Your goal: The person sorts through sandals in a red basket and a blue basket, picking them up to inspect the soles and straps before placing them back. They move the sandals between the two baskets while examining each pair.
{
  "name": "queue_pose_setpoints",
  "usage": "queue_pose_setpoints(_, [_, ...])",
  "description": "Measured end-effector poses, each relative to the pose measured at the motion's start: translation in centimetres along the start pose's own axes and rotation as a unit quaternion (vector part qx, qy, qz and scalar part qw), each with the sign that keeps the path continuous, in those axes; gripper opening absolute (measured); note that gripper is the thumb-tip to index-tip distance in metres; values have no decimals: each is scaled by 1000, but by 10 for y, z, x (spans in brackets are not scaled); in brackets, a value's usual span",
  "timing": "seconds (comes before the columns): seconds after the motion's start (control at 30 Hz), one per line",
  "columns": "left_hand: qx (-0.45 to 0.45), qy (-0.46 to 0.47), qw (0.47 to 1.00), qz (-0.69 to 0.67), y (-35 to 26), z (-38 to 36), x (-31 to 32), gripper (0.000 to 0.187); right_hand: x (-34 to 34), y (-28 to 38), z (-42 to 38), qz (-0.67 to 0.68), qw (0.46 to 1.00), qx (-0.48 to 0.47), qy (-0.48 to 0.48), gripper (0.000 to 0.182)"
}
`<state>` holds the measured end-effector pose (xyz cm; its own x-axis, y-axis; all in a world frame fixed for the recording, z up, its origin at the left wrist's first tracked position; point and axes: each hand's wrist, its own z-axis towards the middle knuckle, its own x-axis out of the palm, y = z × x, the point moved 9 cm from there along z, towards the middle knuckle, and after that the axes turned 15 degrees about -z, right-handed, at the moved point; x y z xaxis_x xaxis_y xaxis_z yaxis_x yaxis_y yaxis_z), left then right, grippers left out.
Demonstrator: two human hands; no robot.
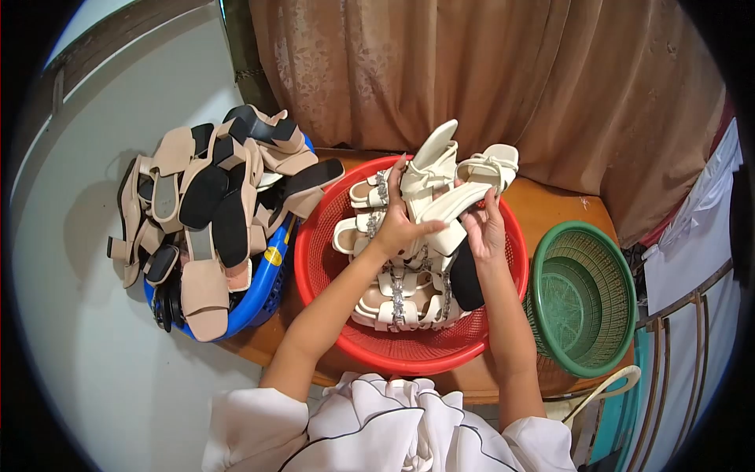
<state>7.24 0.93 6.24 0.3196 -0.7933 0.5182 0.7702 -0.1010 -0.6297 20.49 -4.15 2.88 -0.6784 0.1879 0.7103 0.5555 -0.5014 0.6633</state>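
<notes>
Over the red basket point(417, 366), my left hand point(395, 228) is closed around a cream sandal point(425, 177) with crossed straps, tilted toe up. My right hand point(486, 228) grips a second cream sandal point(489, 167), its block heel point(445, 237) pointing toward me. The two sandals are side by side and overlap at the heels. Below them in the basket lie several cream sandals point(381, 311) with sparkly straps. A black sole point(467, 277) shows beneath my right hand; the rest of that shoe is hidden.
To the left, a blue basket point(271, 275) is heaped with beige and black sandals point(206, 287), some overhanging its rim. A green basket point(583, 368) stands at the right on the brown table point(557, 206). Brown curtains point(472, 71) hang behind.
</notes>
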Motion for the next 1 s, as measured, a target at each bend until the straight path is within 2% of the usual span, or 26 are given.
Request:
queue_pose_setpoints(0.1, [49,97,991,72,-6,2,12,122,-12,-7,6,49,999,17,-6,50])
queue_pose_setpoints(0.2, [31,61,993,94,-4,1,13,117,-16,-9,6,99,994,39,-24,49])
queue_pose_setpoints(0.33, [26,0,999,21,-2,-1,6,107,-10,-2,7,15,999,36,-17,55])
queue_pose_setpoints(0.43, [-34,-49,998,-15,12,-3,-13,107,-6,4,1,-88,995,10,-49,54])
queue_pose_setpoints(0.47, [-50,-72,996,-31,16,-6,-19,95,-5,3,0,-87,995,29,-44,63])
queue_pose_setpoints(0.57, [-140,-100,979,-110,19,-8,-27,77,-1,8,0,-174,984,11,-25,60])
queue_pose_setpoints(0.6, [-77,-113,986,-97,0,-5,-21,58,1,13,0,-247,968,-13,-37,57])
queue_pose_setpoints(0.63, [-59,-138,979,-138,1,-5,-30,53,3,22,-1,-332,940,-49,-68,57])
queue_pose_setpoints(0.7, [-65,-134,973,-177,-4,-4,-36,54,10,32,1,-495,853,-162,-30,63])
queue_pose_setpoints(0.73, [-63,-130,972,-183,-8,-2,-36,54,14,39,-4,-577,786,-217,-47,65])
queue_pose_setpoints(0.8, [-60,-121,971,-195,-15,0,-33,55,29,48,-17,-715,619,-316,-81,69])
queue_pose_setpoints(0.9, [-75,-126,965,-217,-12,1,-37,57,29,54,-23,-687,622,-358,-113,69])
queue_pose_setpoints(0.93, [-118,-145,954,-235,-4,-3,-42,57,27,54,-22,-673,633,-365,-115,69])
queue_pose_setpoints(1.0, [-116,-166,943,-265,2,-3,-46,58,36,58,-28,-698,567,-418,-132,71])
